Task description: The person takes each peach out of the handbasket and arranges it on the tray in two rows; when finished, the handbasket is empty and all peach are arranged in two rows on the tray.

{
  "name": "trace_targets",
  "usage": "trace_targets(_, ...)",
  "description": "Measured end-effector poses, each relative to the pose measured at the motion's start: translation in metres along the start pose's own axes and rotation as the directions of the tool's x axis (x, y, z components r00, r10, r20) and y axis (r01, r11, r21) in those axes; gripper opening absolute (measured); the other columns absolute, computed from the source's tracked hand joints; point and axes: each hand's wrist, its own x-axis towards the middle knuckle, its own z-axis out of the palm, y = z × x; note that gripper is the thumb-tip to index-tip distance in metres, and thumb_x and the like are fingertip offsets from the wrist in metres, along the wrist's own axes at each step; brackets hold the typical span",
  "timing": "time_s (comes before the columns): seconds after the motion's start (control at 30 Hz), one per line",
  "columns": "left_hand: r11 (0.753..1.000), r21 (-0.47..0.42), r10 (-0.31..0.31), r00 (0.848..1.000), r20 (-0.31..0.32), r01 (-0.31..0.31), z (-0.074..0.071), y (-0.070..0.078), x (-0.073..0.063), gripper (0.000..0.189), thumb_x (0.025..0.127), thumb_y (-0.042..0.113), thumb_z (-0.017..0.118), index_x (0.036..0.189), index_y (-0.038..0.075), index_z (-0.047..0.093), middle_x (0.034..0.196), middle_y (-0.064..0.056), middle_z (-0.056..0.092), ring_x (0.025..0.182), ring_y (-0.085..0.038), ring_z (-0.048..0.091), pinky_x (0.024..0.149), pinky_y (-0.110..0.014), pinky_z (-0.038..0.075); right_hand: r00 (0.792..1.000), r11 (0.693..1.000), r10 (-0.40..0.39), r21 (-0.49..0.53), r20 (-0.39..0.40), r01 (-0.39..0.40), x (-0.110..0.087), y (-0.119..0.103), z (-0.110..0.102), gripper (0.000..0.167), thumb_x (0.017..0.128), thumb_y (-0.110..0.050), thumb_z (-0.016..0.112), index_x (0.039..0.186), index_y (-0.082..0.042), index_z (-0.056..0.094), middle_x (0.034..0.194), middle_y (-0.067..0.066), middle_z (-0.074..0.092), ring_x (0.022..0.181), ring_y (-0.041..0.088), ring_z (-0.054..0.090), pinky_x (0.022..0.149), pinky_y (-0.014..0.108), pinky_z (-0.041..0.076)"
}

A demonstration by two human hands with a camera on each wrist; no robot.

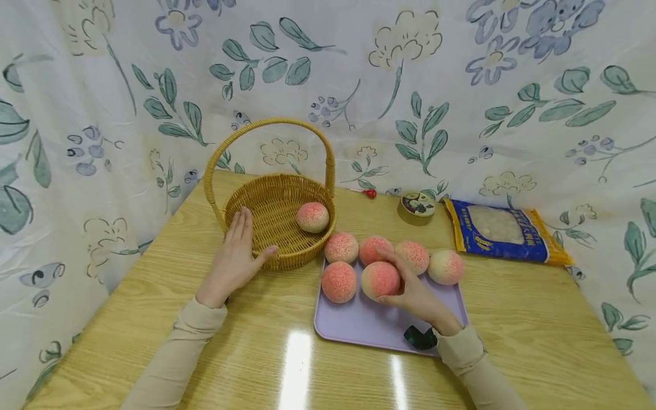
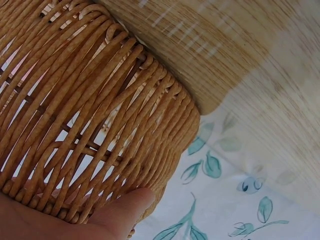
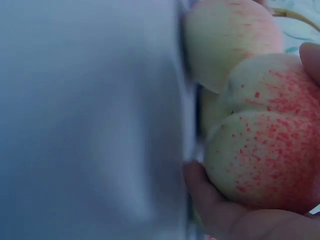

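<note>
In the head view my left hand (image 1: 233,262) rests against the near left side of a wicker basket (image 1: 284,263), fingers straight and thumb spread along the rim. Its thumb (image 2: 125,212) touches the woven wall in the left wrist view. One pink peach (image 1: 312,217) lies inside the basket, on the right. My right hand (image 1: 410,290) grips another peach (image 1: 378,279) between thumb and fingers, over a lilac tray (image 1: 359,324). That peach (image 3: 265,145) shows its crease and red speckles in the right wrist view. Several more peaches (image 1: 339,282) are on the tray around it.
A round tin (image 1: 416,208) stands behind the tray, near a small red-ended item (image 1: 370,193). A blue and yellow packet (image 1: 504,232) lies at the back right. The basket's tall handle (image 1: 277,121) arches upward. A floral cloth (image 1: 328,68) hangs behind the wooden table (image 1: 246,353).
</note>
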Motion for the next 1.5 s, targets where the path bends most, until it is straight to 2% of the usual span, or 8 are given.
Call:
trace_targets(0.2, 1.000, -0.011, -0.002, 1.000, -0.012, 0.002, -0.003, 0.000, -0.001, 0.106, 0.092, 0.071, 0.038, 0.152, -0.003, -0.009, 0.161, -0.024, -0.006, 0.150, -0.042, -0.002, 0.122, -0.054, 0.009, 1.000, 0.996, 0.009, 0.084, 0.019, -0.011, 0.001, 0.003, 0.006, 0.095, 0.078, -0.008, 0.080, 0.153, -0.019, 0.022, 0.153, 0.014, 0.032, 0.140, 0.031, 0.032, 0.103, 0.007, 0.030)
trace_targets(0.5, 1.000, 0.010, -0.011, 1.000, -0.023, 0.011, -0.004, -0.002, -0.002, 0.106, 0.091, 0.072, 0.038, 0.152, -0.002, -0.007, 0.161, -0.024, -0.003, 0.150, -0.041, 0.001, 0.121, -0.054, 0.011, 0.986, 0.993, -0.074, 0.102, 0.147, 0.059, 0.001, 0.002, 0.007, 0.097, 0.084, -0.006, 0.072, 0.156, -0.017, 0.007, 0.157, 0.019, 0.016, 0.146, 0.038, 0.015, 0.105, 0.001, 0.018)
trace_targets(0.6, 1.000, 0.013, -0.013, 1.000, -0.012, 0.013, -0.003, -0.002, -0.002, 0.106, 0.091, 0.072, 0.038, 0.152, -0.002, -0.009, 0.161, -0.023, -0.005, 0.150, -0.041, 0.000, 0.122, -0.053, 0.010, 0.985, 0.994, -0.086, 0.086, 0.153, 0.073, 0.000, -0.005, 0.000, 0.095, 0.086, -0.006, 0.068, 0.156, -0.013, 0.005, 0.159, 0.020, 0.012, 0.146, 0.039, 0.014, 0.110, 0.009, 0.022)
trace_targets(0.7, 1.000, 0.018, -0.004, 1.000, -0.010, 0.004, -0.002, -0.001, 0.000, 0.106, 0.092, 0.072, 0.037, 0.152, -0.003, -0.009, 0.161, -0.023, -0.006, 0.150, -0.042, 0.001, 0.122, -0.053, 0.010, 0.983, 0.986, -0.113, 0.138, 0.144, 0.093, 0.004, -0.014, -0.012, 0.089, 0.088, -0.001, 0.062, 0.156, -0.009, 0.004, 0.161, 0.022, 0.007, 0.145, 0.044, 0.013, 0.119, 0.037, 0.025)
trace_targets(0.8, 1.000, 0.023, 0.006, 1.000, -0.013, -0.006, -0.002, -0.002, 0.001, 0.106, 0.092, 0.072, 0.036, 0.152, -0.004, -0.008, 0.161, -0.023, -0.006, 0.150, -0.042, 0.001, 0.121, -0.054, 0.011, 0.980, 0.965, -0.147, 0.237, 0.135, 0.112, 0.013, -0.022, -0.025, 0.083, 0.090, 0.006, 0.054, 0.156, -0.010, 0.006, 0.160, 0.024, 0.008, 0.145, 0.048, 0.013, 0.115, 0.063, 0.021)
trace_targets(1.13, 1.000, 0.011, 0.000, 1.000, -0.014, 0.000, 0.003, -0.002, 0.000, 0.106, 0.092, 0.071, 0.038, 0.152, -0.004, -0.006, 0.161, -0.022, -0.006, 0.150, -0.042, 0.002, 0.122, -0.054, 0.011, 0.964, 0.925, -0.201, 0.358, 0.175, 0.128, 0.073, -0.055, -0.039, 0.066, 0.097, 0.000, 0.046, 0.155, -0.014, 0.017, 0.159, 0.020, 0.022, 0.147, 0.039, 0.022, 0.115, 0.054, 0.030)
trace_targets(1.37, 1.000, 0.011, -0.002, 1.000, -0.018, 0.002, 0.003, 0.000, -0.001, 0.106, 0.091, 0.071, 0.039, 0.152, -0.004, -0.005, 0.161, -0.023, -0.004, 0.150, -0.042, 0.002, 0.122, -0.053, 0.011, 0.954, 0.915, -0.175, 0.399, 0.243, 0.066, 0.123, -0.076, -0.025, 0.064, 0.099, -0.001, 0.043, 0.155, -0.007, 0.014, 0.159, 0.021, 0.020, 0.148, 0.039, 0.018, 0.118, 0.055, 0.026)
trace_targets(1.5, 1.000, 0.017, -0.004, 1.000, -0.024, 0.004, 0.003, 0.000, -0.002, 0.105, 0.092, 0.071, 0.038, 0.152, -0.004, -0.005, 0.161, -0.024, -0.003, 0.150, -0.042, 0.003, 0.121, -0.055, 0.012, 0.963, 0.926, -0.141, 0.375, 0.231, 0.046, 0.152, -0.081, -0.013, 0.061, 0.099, -0.006, 0.046, 0.155, -0.009, 0.020, 0.159, 0.018, 0.023, 0.147, 0.037, 0.023, 0.116, 0.056, 0.028)
